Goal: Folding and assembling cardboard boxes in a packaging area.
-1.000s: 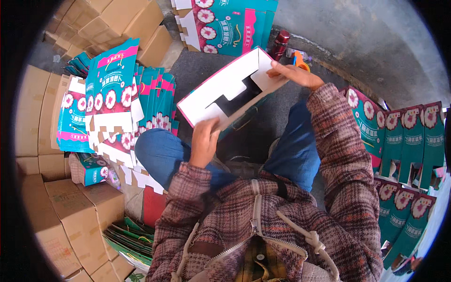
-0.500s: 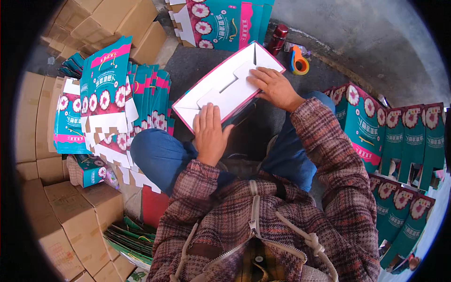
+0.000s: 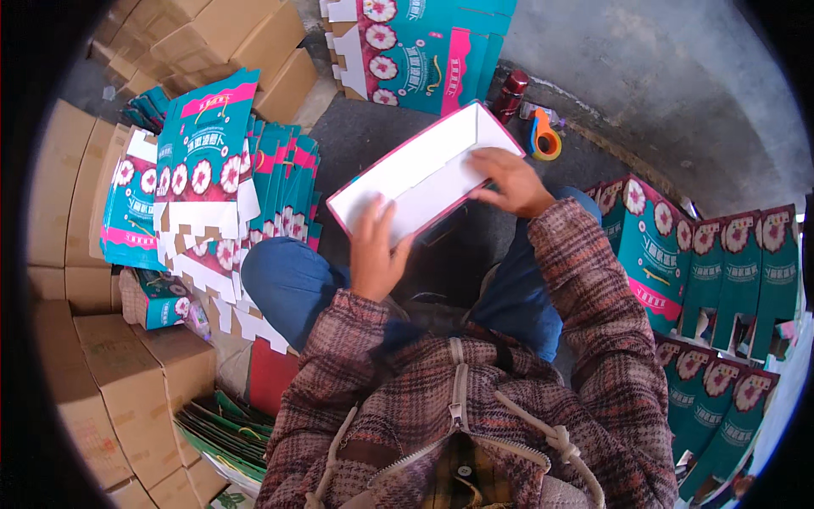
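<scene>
A cardboard box (image 3: 441,176) with a white inside and pink rims is tilted above my lap, its hollow facing up. Over its near left corner, my left hand (image 3: 377,254) has its fingers on the white inside and its thumb at the near wall; the fingertips are blurred. At the near right part of the rim, my right hand (image 3: 515,184) curls its fingers over the wall, thumb on the outer side. Both hands grip the box's near wall.
Flat teal-and-pink cartons (image 3: 199,161) are stacked at left, beside brown boxes (image 3: 127,390). Folded cartons (image 3: 649,246) stand in rows at right. A dark red flask (image 3: 511,95) and orange tape roll (image 3: 545,140) lie beyond the box. More flat cartons (image 3: 424,59) lean behind.
The slotted white flap that lay across the box has gone down inside, so the hollow shows. My fingers have moved from lying flat on the flap to reaching over the near wall.
</scene>
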`<act>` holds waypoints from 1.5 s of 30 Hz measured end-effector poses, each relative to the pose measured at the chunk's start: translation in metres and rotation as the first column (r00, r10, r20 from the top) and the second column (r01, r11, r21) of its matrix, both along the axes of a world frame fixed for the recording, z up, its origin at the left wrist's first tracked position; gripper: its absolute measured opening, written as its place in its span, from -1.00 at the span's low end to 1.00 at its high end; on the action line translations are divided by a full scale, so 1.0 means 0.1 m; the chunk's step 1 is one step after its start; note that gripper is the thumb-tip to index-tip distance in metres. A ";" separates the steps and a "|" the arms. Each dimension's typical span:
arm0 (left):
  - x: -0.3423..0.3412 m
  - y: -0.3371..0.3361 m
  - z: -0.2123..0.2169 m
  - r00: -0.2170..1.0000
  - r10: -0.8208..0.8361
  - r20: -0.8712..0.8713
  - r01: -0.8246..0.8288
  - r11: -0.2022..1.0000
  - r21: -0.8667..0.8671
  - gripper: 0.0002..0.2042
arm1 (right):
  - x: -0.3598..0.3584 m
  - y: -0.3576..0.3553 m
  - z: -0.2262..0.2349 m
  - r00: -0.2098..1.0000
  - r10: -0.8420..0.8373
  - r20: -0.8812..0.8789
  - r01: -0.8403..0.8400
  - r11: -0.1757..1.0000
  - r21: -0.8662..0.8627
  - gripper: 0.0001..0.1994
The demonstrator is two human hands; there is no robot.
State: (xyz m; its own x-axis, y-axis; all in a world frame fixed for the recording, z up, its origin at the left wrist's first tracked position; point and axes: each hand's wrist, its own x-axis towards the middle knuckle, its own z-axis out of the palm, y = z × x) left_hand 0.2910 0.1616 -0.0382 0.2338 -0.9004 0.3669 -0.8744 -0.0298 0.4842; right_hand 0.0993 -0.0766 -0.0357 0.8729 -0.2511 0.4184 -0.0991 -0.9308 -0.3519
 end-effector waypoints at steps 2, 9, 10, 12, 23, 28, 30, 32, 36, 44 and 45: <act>0.17 0.07 0.18 0.976 0.217 -0.015 -0.212 0.937 -0.279 -0.55 | -0.10 -0.10 -0.05 0.962 -0.257 0.090 0.236 0.951 0.198 -0.61; 1.07 0.03 -0.52 -0.122 0.439 -0.890 -0.332 0.827 0.453 -0.27 | -0.08 -0.74 -0.35 0.931 -0.331 -0.154 0.196 0.097 0.976 -0.15; 1.09 0.04 -0.57 -0.337 0.503 -0.796 -0.229 0.776 0.587 -0.27 | -0.09 -0.75 -0.38 0.933 -0.323 -0.157 0.198 0.096 0.976 -0.15; 1.01 0.04 -0.72 -0.261 0.211 -0.942 -0.226 0.935 0.272 -0.25 | -0.24 -0.84 -0.39 0.920 -0.273 -0.280 0.294 0.011 0.956 -0.15; 0.95 0.04 -0.76 -0.047 0.064 -0.997 0.085 0.995 0.060 -0.60 | -0.59 -0.69 -0.52 0.964 -0.212 -0.162 0.135 -0.137 0.981 -0.46; 0.77 -0.13 -0.25 0.102 0.025 -0.994 -0.249 0.968 -0.002 -0.59 | -0.53 -0.66 -0.35 0.949 -0.272 -0.161 0.152 -0.054 0.987 -0.35; 0.81 -0.17 -0.36 0.031 0.072 -0.997 -0.269 0.961 0.061 -0.57 | -0.63 -0.68 -0.42 0.927 -0.259 -0.271 0.270 -0.039 0.962 -0.21; 0.86 -0.04 -0.63 -0.043 0.138 -0.990 -0.304 0.942 0.144 -0.55 | -0.46 -0.51 -0.38 0.822 -0.428 -0.376 0.389 -0.061 0.919 -0.20; 0.62 -0.03 -0.68 0.003 0.214 -0.977 -0.211 0.955 0.209 -0.45 | -0.74 -0.56 -0.71 0.956 -0.280 -0.081 0.168 0.301 0.939 -0.28; 0.57 -0.20 -0.96 0.176 0.129 -0.976 -0.117 0.987 0.109 -0.56 | -0.99 -1.05 -0.97 0.971 -0.162 -0.176 0.239 0.653 0.719 -0.67; 0.66 -0.10 -1.04 0.397 0.172 -0.901 -0.174 0.979 0.110 -0.58 | -0.72 -0.86 -0.90 0.900 -0.360 -0.245 0.357 0.289 0.888 -0.72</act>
